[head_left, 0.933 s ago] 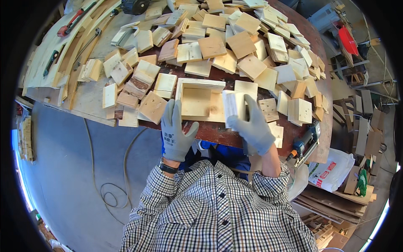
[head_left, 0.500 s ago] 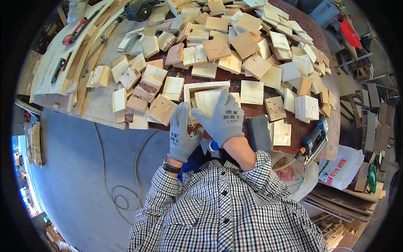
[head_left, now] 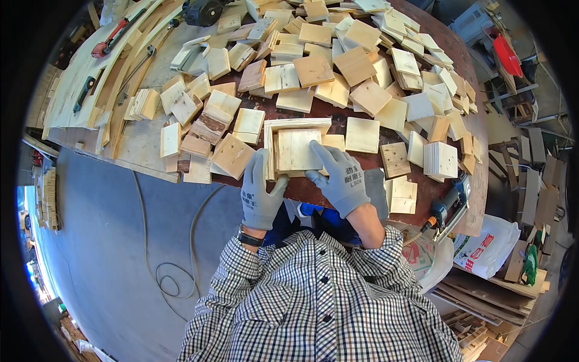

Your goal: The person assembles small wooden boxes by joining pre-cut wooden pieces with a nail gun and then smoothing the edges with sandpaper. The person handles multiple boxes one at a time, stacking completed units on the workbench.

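Bench (head_left: 474, 214), front edge: left hand (head_left: 262, 192) open, thumb apart, fingertips at the left wall of an L-shaped wood frame (head_left: 295, 123). Right hand (head_left: 344, 181) half-open, thumb and forefinger spread, touching the right side of a pale wood block (head_left: 298, 151) (dark grey block (head_left: 378, 187) just beside that hand). Change: right hand has shifted off the pale block's top; it now lies uncovered inside the frame's corner, apparently steadied from the side. Toward far edge: heaped wood squares (head_left: 356, 66).

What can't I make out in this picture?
All in the head view:
Wooden block touched by the right hand: underside hidden by its top face.
Left hand: palm hidden by its own back.
Grey block: partly covered by the right hand.
Black tool: cut off by the top edge.
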